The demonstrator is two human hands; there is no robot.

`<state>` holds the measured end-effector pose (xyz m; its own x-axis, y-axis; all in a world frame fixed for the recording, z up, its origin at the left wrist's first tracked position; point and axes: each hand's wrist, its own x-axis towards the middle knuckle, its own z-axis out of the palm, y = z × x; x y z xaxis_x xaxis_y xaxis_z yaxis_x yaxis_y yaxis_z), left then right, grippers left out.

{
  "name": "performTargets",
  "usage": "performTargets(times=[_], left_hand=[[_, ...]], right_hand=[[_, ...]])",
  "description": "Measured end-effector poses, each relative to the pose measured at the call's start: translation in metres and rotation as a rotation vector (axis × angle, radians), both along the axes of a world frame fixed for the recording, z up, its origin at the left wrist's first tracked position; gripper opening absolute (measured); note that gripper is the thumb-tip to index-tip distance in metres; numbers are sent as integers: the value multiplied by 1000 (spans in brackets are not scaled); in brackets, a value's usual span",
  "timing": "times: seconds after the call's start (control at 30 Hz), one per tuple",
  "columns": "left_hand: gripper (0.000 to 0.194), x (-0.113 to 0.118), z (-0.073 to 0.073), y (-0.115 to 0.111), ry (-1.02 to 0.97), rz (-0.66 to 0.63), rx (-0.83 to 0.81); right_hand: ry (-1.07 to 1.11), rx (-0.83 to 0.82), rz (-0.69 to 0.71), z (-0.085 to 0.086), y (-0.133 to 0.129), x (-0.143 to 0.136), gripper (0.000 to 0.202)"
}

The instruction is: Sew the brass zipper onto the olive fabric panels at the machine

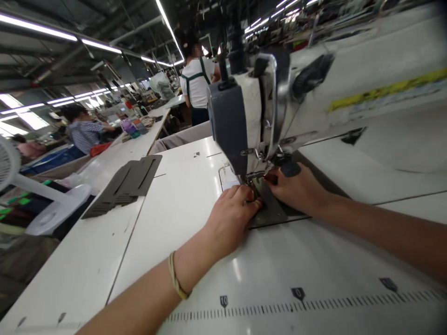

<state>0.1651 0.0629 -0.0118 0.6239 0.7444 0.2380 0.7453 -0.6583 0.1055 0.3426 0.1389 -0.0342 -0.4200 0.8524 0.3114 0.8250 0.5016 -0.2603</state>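
In the head view, a flat dark grey-green panel (pixel 268 211), of fabric or leather, lies on the machine bed under the needle area of a sewing machine (pixel 244 116). My left hand (pixel 230 216) is closed, its bent fingers gripping the panel's left part just in front of the presser foot. Past the needle on the right, my right hand (pixel 302 190) has its thumb and fingers pinched together at the panel, close under the machine head. Its fingertips are partly hidden by a dark round machine part. The panel's far side runs behind my right wrist.
Several dark panels (pixel 127 184) lie fanned in a stack on the white table (pixel 174 200) at left. A white fan (pixel 52 204) stands beyond the table's left edge. A ruler scale (pixel 265 308) runs along the front. Co-workers (pixel 199 81) are at tables farther back.
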Motion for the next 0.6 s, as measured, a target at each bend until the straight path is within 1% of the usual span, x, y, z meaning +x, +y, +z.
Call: performTargets(times=[0.07,0.13,0.27,0.47,0.6], left_hand=[[26,0,0,-1,-5,1,10],[26,0,0,-2,-13,5,17],[24,-1,-2,-2,-42,-7,36],[23,-2,-4,-2,-46,-9,63],[23,-2,-4,-1,-44,-12,64]], right_hand=[[56,-21,21,-2,2,2,19],[112,-49,79,-3,4,5,16],[191,-58,171,-7,8,9,17],[189,-1,208,-10,9,7,21],[143,29,178,-10,7,6,20]])
